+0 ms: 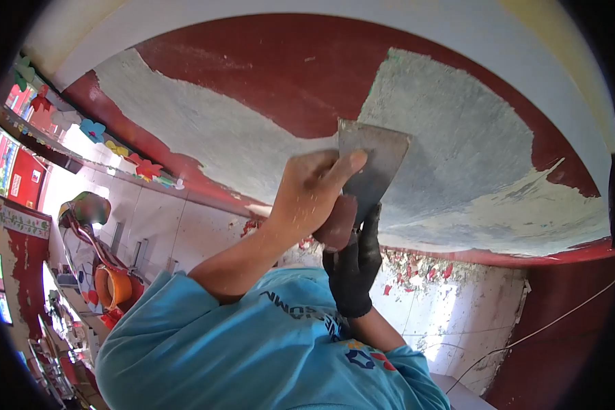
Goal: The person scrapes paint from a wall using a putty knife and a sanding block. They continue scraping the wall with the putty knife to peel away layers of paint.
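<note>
My left hand, bare, is closed on a flat metal scraper, its thumb pressed on the wide grey blade. A rounded brown part, which looks like a handle, sticks out below that hand. Close under it, my right hand in a black glove has its fingers around the scraper's narrow lower end; part of that grip is hidden. Behind the blade lies a red wall with large bare grey patches. Whether the blade touches this surface I cannot tell.
Paint flakes lie scattered on the pale tiles below the wall. An orange bucket stands at the left. Paper flowers line an edge at upper left. A thin cable crosses at lower right.
</note>
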A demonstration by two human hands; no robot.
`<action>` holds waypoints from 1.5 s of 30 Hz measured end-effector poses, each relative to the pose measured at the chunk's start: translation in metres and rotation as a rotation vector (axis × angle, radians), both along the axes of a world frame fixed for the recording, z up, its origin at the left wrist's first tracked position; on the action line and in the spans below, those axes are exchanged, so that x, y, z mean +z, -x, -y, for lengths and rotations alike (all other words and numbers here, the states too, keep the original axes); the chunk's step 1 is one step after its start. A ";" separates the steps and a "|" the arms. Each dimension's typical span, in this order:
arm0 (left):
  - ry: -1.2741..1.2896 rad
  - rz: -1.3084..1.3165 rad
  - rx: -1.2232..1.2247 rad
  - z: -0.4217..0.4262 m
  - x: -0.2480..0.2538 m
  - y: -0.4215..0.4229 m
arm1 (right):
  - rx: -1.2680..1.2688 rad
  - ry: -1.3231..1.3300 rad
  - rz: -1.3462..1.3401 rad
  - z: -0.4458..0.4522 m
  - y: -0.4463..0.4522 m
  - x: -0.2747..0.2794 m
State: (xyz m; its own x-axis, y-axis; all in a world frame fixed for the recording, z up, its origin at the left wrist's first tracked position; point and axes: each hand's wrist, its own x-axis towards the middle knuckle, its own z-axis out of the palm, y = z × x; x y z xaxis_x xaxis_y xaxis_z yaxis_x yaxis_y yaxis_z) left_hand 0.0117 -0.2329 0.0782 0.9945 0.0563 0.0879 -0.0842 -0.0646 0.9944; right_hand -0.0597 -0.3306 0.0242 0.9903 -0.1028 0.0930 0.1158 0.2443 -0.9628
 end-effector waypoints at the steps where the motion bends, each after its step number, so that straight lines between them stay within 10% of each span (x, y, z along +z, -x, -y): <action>1: 0.013 -0.043 -0.037 -0.002 0.007 -0.001 | -0.034 0.291 0.099 -0.001 0.001 -0.001; 12: 0.002 -0.162 -0.091 -0.002 0.012 -0.003 | 0.034 0.148 -0.101 0.010 0.002 -0.004; 14: -0.018 -0.188 -0.102 -0.002 0.007 0.003 | -0.187 1.008 0.514 0.017 -0.008 -0.017; 15: -0.041 -0.115 -0.073 0.002 0.002 0.010 | -0.154 0.477 0.201 0.009 -0.004 -0.011; 19: -0.032 -0.010 -0.075 0.003 -0.001 0.004 | -0.064 0.229 0.056 0.007 0.001 -0.003; 22: -0.072 -0.083 -0.146 -0.001 0.002 0.004 | -0.097 0.546 0.197 0.010 -0.007 0.001; 31: -0.047 -0.073 -0.128 0.000 0.007 0.005 | 0.000 0.150 -0.024 0.009 0.000 0.004; 45: -0.102 -0.104 -0.120 0.000 0.004 0.006 | -0.045 0.330 0.066 0.008 0.003 0.006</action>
